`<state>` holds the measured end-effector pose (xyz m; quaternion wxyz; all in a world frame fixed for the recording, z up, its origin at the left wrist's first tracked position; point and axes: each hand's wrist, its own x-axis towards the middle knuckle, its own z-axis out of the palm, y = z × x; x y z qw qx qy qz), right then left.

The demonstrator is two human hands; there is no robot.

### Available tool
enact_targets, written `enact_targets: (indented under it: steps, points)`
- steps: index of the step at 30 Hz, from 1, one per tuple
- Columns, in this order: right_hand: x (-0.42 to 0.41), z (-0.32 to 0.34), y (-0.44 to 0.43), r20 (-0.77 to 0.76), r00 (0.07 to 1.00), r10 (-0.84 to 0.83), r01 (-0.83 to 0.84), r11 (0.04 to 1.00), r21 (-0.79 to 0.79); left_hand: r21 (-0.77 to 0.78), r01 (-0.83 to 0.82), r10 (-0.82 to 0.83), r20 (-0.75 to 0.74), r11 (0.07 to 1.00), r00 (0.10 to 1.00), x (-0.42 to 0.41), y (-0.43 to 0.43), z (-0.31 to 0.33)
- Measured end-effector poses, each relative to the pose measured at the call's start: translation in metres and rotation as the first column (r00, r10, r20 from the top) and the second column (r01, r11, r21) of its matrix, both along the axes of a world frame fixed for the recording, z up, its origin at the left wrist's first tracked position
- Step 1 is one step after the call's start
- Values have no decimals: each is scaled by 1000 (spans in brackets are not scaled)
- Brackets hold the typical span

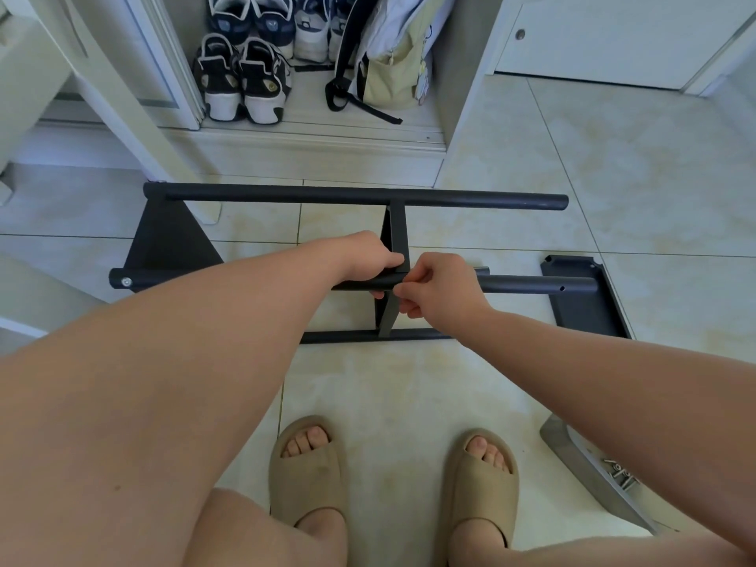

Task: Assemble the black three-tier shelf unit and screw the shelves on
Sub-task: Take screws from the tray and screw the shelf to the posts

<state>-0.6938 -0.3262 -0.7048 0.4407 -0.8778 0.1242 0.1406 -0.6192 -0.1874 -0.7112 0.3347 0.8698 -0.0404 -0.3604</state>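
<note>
our shelf frame (347, 196) lies sideways on the floor (409, 403). our left hand (364, 259) grips its front pole (532, 285) by the middle shelf (396, 235); our right hand (437, 286) curls at that joint, its hold we cannot tell.

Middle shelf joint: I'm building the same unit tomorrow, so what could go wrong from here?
1. The right hand pinches the middle shelf at its corner while the left hand grips the near pole. Any screw there is hidden and could slip onto the tiles.
2. The poles' right ends are free and the last shelf lies loose, so the frame may twist and misalign holes.
3. The screw tray sits beside the right slipper; a step could scatter it.
</note>
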Motion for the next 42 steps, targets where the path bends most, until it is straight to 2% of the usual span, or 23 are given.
enact_targets:
  steps: [3,7,11,17,20,22,25,27,33,37,42]
  points:
    - [1,-1,1,1,999,41,-41,998,-47,-4,-9,9,-5,1000,1000,0,0,-1]
    - [8,3,2,10,989,148,-143,969,-203,7,-8,8,7,1000,1000,0,1,-1]
    - [10,4,4,16,940,341,-297,840,-453,5,0,0,1,1000,1000,1,3,-2]
    - [13,11,-4,10,900,436,-394,824,-406,-26,-29,30,16,999,999,2,4,-6]
    - [14,11,-3,-15,893,450,-405,789,-461,-16,-31,32,17,999,999,2,3,-6]
    - [15,9,-2,-12,915,402,-359,803,-475,-10,-25,25,12,1000,1000,2,3,-5]
    - [19,3,-3,-2,966,258,-238,890,-389,-15,-31,31,11,999,999,1,3,-5]
    - [20,1,-4,-7,975,221,-207,904,-373,-13,-35,35,16,999,999,1,3,-4]
    - [20,3,-13,17,933,359,-301,805,-512,3,-12,12,13,1000,1000,1,3,-3]
    - [14,2,-17,13,899,437,-347,732,-586,-15,-85,86,83,996,993,-5,-3,-5]
    - [1,6,-28,59,890,453,-365,782,-505,66,-202,176,282,977,943,-22,-12,-6]
